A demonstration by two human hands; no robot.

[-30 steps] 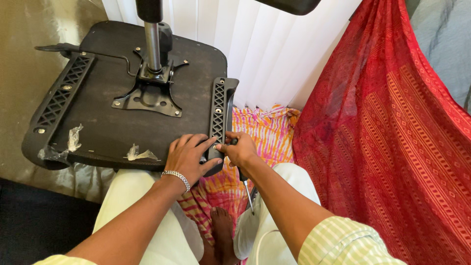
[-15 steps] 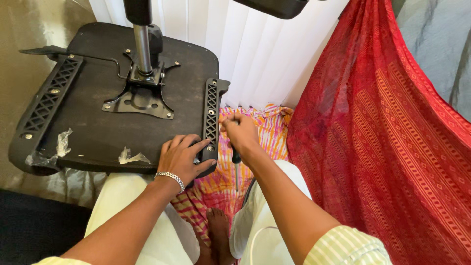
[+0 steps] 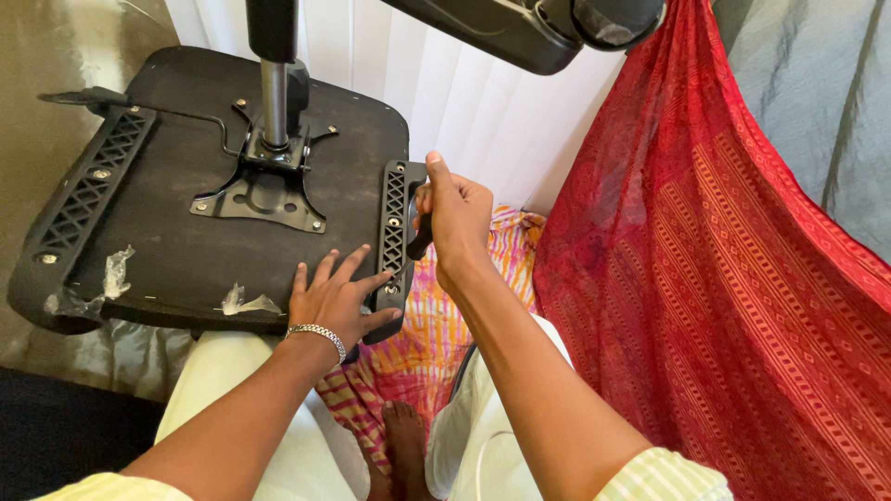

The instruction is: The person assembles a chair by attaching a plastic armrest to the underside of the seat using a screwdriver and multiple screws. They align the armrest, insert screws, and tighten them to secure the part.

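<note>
Head view, looking down at a person's two bare hands working on an upturned office chair seat (image 3: pixel 186 250). The seat lies bottom-up across the person's lap, a dark, rounded board with a matte black underside. At its middle sits a black metal mounting plate (image 3: pixel 260 190) held by silver screws, and a grey metal column (image 3: pixel 274 102) rises straight up from it. Two black plastic brackets with a lattice pattern run along opposite edges: one on the far left (image 3: pixel 88 190), one on the right (image 3: pixel 394 232). Scraps of clear plastic wrap (image 3: pixel 116 274) cling to the near edge.

The left hand (image 3: pixel 336 299), a silver bracelet (image 3: pixel 317 334) at its wrist, rests flat on the seat's near right corner, fingers spread wide and touching the right bracket. The right hand (image 3: pixel 452 218) is just beside that bracket, fingers curled tightly around a dark handle (image 3: pixel 419 239); what kind of tool it is cannot be told.

A red patterned cloth (image 3: pixel 705 278) hangs at the right. A pink and yellow striped fabric (image 3: pixel 436 343) lies below the hands, and white vertical blinds (image 3: pixel 483 130) stand behind the seat.
</note>
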